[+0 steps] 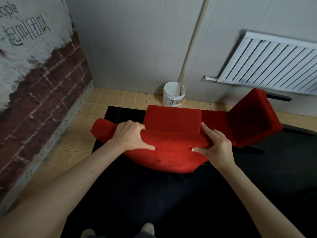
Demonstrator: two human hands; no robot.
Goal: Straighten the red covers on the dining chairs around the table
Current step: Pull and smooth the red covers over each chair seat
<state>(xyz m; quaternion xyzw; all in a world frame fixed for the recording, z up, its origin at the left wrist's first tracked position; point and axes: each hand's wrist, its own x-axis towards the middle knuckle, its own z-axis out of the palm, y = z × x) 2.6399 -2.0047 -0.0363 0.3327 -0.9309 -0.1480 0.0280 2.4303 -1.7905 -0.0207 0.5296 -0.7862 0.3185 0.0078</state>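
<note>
We stand behind the near chair [171,121] and hold the top of its backrest from both ends. Our left hand [132,137] sits at about nine o'clock of the backrest, its fingers [135,125] curled over the top edge and the thumb laid along the near face, so it grips the red cover [171,152] there. Our right hand [216,145] is at three o'clock; its thumb presses the near face and one straight finger runs up along the side edge, while the other fingers appear tucked behind the fabric, so it seems to pinch the cover's corner. We judge that holding both ends lets us pull the cloth evenly and square it on the frame.

The cover lies at the centre of the view, bunched into a thick roll along the top edge between our hands. A loose red flap [101,129] sticks out past the left hand toward nine o'clock, which suggests the cover sits crooked.

For room, the floor at nine o'clock is open up to the brick-patterned wall [42,86]. At twelve o'clock a white bucket [173,96] stands just beyond the seat. At two o'clock a second red chair [248,117] appears to touch the near one, so sideways movement there looks tight. Our shoes [147,229] stand at six o'clock, well apart from the chair.
</note>
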